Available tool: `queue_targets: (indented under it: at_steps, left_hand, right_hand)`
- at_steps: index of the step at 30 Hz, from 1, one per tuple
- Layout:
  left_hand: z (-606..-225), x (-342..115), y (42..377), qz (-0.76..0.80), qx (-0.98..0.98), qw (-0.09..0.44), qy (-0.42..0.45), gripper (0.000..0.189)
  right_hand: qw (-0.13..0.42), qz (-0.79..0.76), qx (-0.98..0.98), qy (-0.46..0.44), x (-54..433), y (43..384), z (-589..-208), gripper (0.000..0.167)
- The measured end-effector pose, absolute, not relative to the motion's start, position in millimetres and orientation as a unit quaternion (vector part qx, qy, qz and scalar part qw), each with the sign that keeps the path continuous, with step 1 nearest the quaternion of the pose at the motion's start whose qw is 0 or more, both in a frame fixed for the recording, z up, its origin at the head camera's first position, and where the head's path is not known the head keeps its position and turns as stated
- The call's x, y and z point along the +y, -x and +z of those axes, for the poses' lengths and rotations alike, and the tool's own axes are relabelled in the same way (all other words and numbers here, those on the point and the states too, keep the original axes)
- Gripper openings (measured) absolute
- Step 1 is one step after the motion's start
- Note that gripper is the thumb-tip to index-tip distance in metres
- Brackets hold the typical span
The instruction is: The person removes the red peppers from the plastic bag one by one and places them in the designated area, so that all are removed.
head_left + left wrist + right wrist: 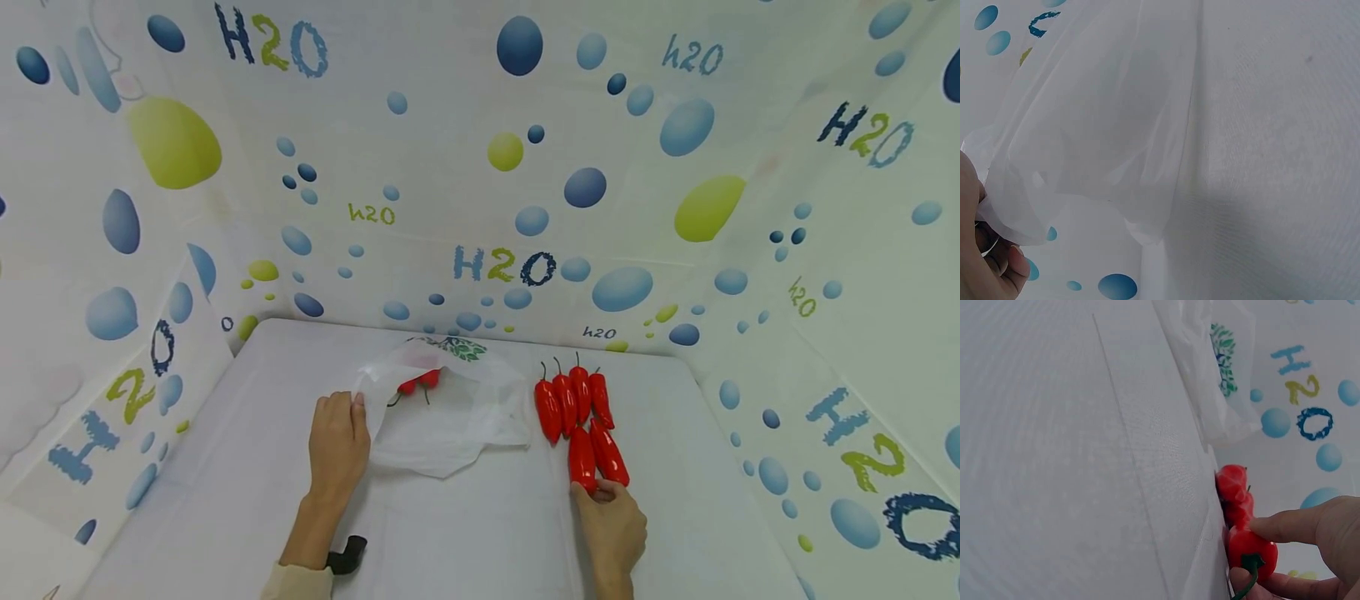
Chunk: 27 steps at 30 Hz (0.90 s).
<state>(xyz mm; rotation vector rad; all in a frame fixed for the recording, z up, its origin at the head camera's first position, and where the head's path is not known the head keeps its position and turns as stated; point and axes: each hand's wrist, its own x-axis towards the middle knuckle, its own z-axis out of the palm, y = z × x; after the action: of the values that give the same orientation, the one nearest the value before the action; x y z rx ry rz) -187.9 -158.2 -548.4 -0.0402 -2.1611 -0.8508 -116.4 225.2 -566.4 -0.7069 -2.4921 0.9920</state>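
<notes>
My left hand point(339, 442) pinches the left edge of a white plastic bag point(450, 437) and lifts it, so that the bag's mouth gapes toward me. Inside the bag lie red peppers point(429, 379), two of them visible with their stems. In the left wrist view the thin bag point(1091, 125) hangs from the curled fingers. To the right, my right hand point(613, 525) pinches a red chili pepper point(581, 454) near its stem end. The right wrist view shows thumb and fingers on either side of this pepper point(1249, 544), its green stem toward the camera.
Beyond the held pepper, several more red peppers point(562, 400) lie in a group, with another pepper point(609, 454) right beside it. A white table point(480, 533) bears everything. A printed curtain point(480, 167) with bubbles and lettering surrounds the table at the back and sides.
</notes>
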Motion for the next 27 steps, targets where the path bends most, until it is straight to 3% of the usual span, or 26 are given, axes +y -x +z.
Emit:
queue_targets:
  at_steps: [13, 27]
  left_hand:
    - [-549, -159, 187, -0.34, -0.857, 0.387, 0.009, 0.019]
    - [-550, -159, 188, -0.338, -0.855, 0.393, 0.014, 0.018]
  right_hand:
    - [0.175, 0.35, -0.882, 0.261, 225, 114, -562, 0.046]
    - [0.215, 0.318, -0.886, 0.258, 221, 123, -552, 0.039]
